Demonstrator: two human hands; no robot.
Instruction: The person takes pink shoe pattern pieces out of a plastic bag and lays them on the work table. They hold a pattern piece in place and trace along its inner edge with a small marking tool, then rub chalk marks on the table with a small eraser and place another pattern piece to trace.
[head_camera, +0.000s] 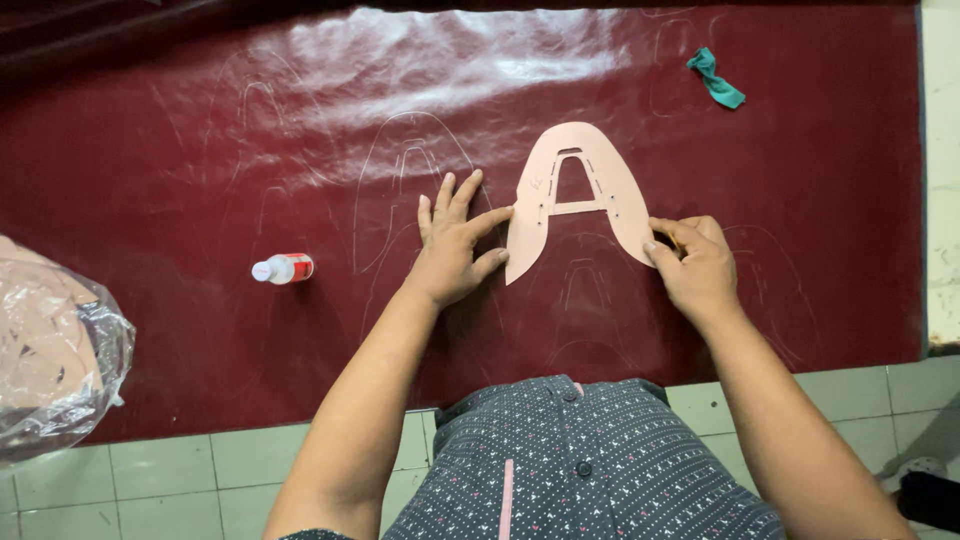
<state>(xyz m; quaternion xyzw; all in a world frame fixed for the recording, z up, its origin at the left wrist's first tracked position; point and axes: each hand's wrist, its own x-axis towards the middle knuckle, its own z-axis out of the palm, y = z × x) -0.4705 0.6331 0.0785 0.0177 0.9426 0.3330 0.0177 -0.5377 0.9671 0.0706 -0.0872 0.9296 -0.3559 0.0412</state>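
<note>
Both hands, left (455, 245) flat, right (695, 262) pinching, press pink template (578, 195) onto maroon leather (200, 180); bottle (283, 268), teal rag (716, 78) apart.

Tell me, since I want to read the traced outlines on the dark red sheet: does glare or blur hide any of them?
Head view: a broad white glare band washes the glossy dark red leather sheet along its far edge, fading the outlines there; nearer the pink A-shaped card template and both hands the focus is sharp, with faint lines readable.

Bright even light, white glare on glossy maroon sheet (200, 150), sharp focus, soft shadows
</note>
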